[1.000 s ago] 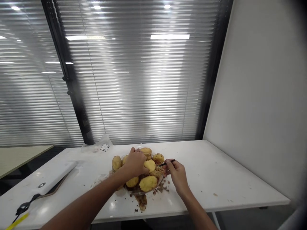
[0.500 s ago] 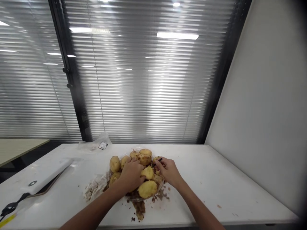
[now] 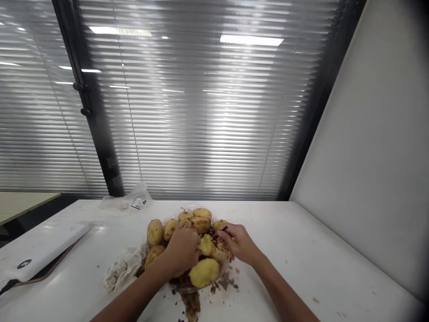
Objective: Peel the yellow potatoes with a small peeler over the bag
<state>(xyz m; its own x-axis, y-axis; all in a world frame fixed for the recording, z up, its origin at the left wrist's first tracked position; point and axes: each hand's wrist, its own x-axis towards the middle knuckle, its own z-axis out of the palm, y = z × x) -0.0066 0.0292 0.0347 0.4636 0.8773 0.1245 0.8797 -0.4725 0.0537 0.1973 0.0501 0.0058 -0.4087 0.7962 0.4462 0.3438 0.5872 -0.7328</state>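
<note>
A heap of several yellow potatoes [image 3: 154,231], some peeled, lies on a white table [image 3: 301,259] with brown peelings [image 3: 191,304] under and in front of it. My left hand [image 3: 181,250] rests on the middle of the heap, fingers curled around a small peeled potato [image 3: 205,244]. My right hand [image 3: 238,242] is at the heap's right side and grips a thin dark tool [image 3: 221,230] whose tip points into the potatoes. The largest peeled potato [image 3: 204,273] lies at the front, below both hands.
A crumpled clear plastic bag with a label [image 3: 138,203] lies at the back of the table. A white flat device [image 3: 36,252] sits at the left edge. Torn paper or plastic [image 3: 122,270] spreads left of the heap. Closed window blinds stand behind; a white partition on the right.
My right hand has moved left from beside the heap onto it, bringing the dark tool in. My left hand slid slightly down on the heap. The camera view shifted right.
</note>
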